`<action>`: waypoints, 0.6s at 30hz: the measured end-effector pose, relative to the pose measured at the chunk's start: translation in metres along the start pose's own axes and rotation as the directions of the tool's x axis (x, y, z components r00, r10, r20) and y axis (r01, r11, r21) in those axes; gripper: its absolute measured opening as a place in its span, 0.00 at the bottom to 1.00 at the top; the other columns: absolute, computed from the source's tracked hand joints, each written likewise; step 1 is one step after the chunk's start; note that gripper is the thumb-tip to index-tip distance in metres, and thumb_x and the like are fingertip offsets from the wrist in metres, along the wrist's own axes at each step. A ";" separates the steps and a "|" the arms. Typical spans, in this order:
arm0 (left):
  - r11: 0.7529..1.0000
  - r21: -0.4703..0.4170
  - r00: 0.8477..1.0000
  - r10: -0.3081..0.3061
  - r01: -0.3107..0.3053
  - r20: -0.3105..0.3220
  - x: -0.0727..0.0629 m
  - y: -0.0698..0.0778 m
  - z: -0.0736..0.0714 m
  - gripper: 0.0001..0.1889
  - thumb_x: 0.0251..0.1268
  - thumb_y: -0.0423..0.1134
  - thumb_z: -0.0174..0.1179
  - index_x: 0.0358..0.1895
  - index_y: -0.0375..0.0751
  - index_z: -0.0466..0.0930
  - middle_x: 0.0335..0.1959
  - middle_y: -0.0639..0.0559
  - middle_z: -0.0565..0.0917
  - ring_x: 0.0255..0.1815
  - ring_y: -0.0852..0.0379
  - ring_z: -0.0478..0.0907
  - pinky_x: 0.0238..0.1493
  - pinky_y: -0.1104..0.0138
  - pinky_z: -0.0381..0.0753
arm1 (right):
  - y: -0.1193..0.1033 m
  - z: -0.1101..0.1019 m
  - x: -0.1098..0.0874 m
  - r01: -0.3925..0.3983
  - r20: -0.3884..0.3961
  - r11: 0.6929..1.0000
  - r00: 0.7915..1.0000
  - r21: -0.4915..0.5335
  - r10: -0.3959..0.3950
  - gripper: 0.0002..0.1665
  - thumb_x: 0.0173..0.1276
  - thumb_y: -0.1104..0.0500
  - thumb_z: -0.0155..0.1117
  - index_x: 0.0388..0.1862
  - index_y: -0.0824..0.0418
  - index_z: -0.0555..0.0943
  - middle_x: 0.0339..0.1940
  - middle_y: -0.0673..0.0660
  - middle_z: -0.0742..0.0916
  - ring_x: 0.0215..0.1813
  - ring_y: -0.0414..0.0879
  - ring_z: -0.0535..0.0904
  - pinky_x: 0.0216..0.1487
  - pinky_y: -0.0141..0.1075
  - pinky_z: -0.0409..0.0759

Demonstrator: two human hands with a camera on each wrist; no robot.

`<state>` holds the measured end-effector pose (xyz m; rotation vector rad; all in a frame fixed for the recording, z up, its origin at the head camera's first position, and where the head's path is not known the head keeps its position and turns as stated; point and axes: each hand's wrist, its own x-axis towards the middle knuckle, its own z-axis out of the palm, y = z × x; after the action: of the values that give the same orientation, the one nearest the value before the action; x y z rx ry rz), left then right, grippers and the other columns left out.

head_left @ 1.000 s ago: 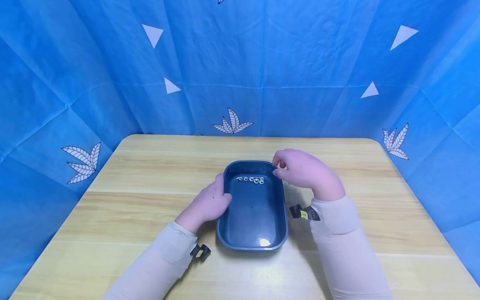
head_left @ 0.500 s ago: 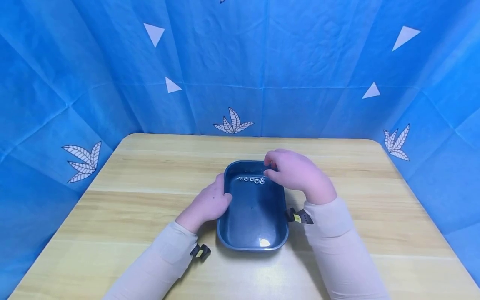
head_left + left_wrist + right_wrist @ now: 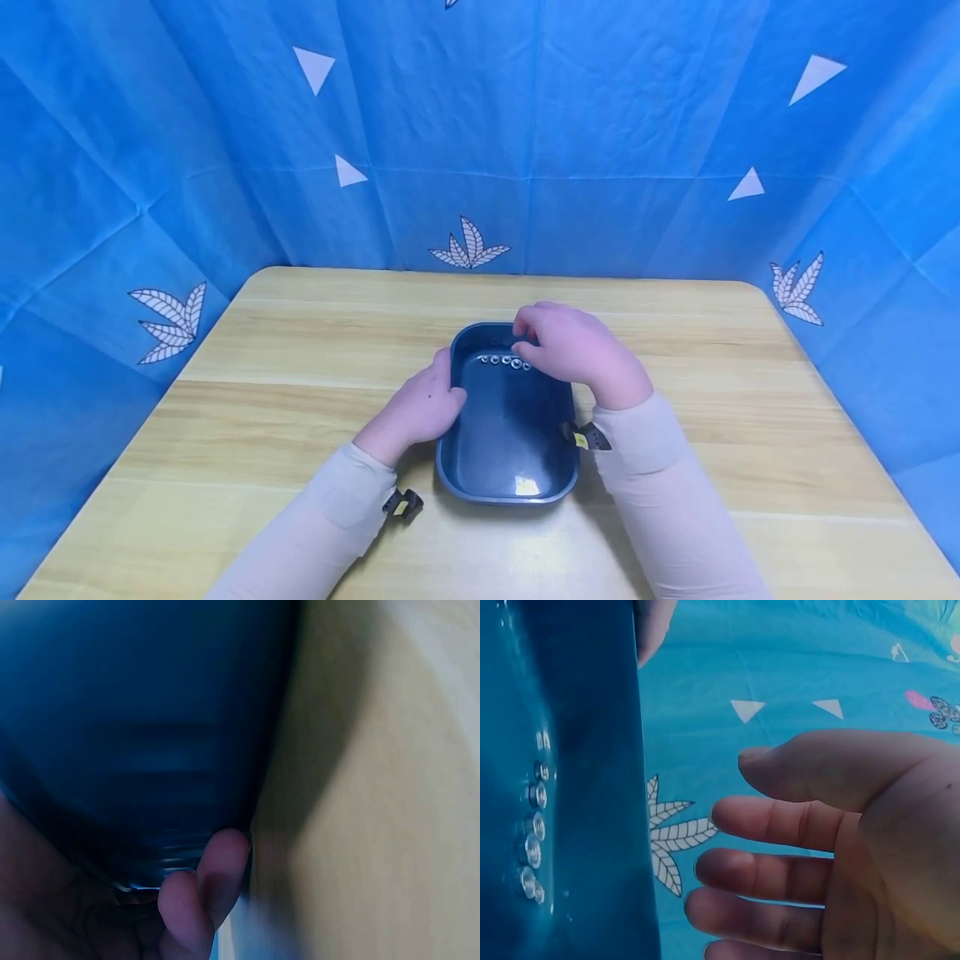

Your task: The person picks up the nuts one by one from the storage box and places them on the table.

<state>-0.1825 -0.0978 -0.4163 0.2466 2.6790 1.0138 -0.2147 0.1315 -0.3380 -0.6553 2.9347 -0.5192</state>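
A dark blue rectangular plastic bin (image 3: 506,437) sits on the table. My left hand (image 3: 420,400) grips its left wall, thumb over the rim; in the left wrist view, fingers (image 3: 223,874) curl against the outside of the bin (image 3: 150,690). Several small shiny metal nuts (image 3: 516,363) lie in a row on the floor of the bin near its far wall; the right wrist view shows the nuts (image 3: 531,850) closer. Over the far right corner of the bin hovers my right hand (image 3: 573,346). In the right wrist view this hand (image 3: 885,847) has loosely bent fingers with nothing between them.
The light wood table (image 3: 285,350) reaches out on both sides of the bin. A blue curtain (image 3: 630,125) with white triangles and leaf prints hangs behind and at the sides. A black wrist camera (image 3: 583,435) on the right arm overlaps the bin's right rim.
My right hand has moved left, from beside the bin's far right corner to over it. The left hand and the bin stay in place, and the nuts look the same.
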 end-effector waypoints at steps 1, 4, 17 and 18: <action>1.000 0.001 1.000 0.000 0.000 0.001 0.000 0.000 0.000 0.36 0.76 0.43 0.46 0.80 0.35 0.44 0.75 0.41 0.65 0.59 0.44 0.73 0.62 0.48 0.72 | 0.000 0.001 0.001 -0.002 -0.002 1.000 1.000 -0.003 0.002 0.15 0.71 0.48 0.65 0.50 0.54 0.82 0.39 0.50 0.82 0.40 0.47 0.77 0.43 0.44 0.78; 1.000 0.002 1.000 0.004 -0.004 0.006 0.001 -0.001 -0.001 0.36 0.76 0.44 0.47 0.80 0.35 0.45 0.74 0.41 0.66 0.59 0.45 0.73 0.62 0.49 0.72 | -0.002 0.003 0.003 -0.006 -0.003 1.000 1.000 -0.003 0.006 0.16 0.71 0.48 0.65 0.52 0.54 0.83 0.40 0.50 0.82 0.41 0.48 0.77 0.44 0.44 0.78; 1.000 -0.001 1.000 0.019 -0.019 0.002 0.002 -0.001 -0.002 0.35 0.76 0.43 0.48 0.79 0.36 0.47 0.71 0.42 0.70 0.57 0.46 0.74 0.61 0.50 0.72 | -0.004 0.024 0.018 0.018 0.046 0.999 0.999 -0.052 -0.015 0.16 0.70 0.48 0.64 0.50 0.56 0.83 0.46 0.53 0.86 0.46 0.49 0.80 0.51 0.46 0.79; 1.000 -0.002 1.000 0.016 -0.016 0.002 0.002 -0.001 -0.002 0.35 0.76 0.43 0.48 0.79 0.36 0.47 0.71 0.42 0.70 0.57 0.45 0.74 0.61 0.50 0.72 | -0.003 0.026 0.019 0.015 0.053 0.999 0.999 -0.053 -0.012 0.16 0.70 0.48 0.64 0.50 0.56 0.83 0.46 0.53 0.86 0.46 0.49 0.80 0.51 0.47 0.79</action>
<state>-0.1848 -0.0992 -0.4163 0.2698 2.6781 1.0198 -0.2264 0.1129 -0.3614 -0.6837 2.9054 -0.4196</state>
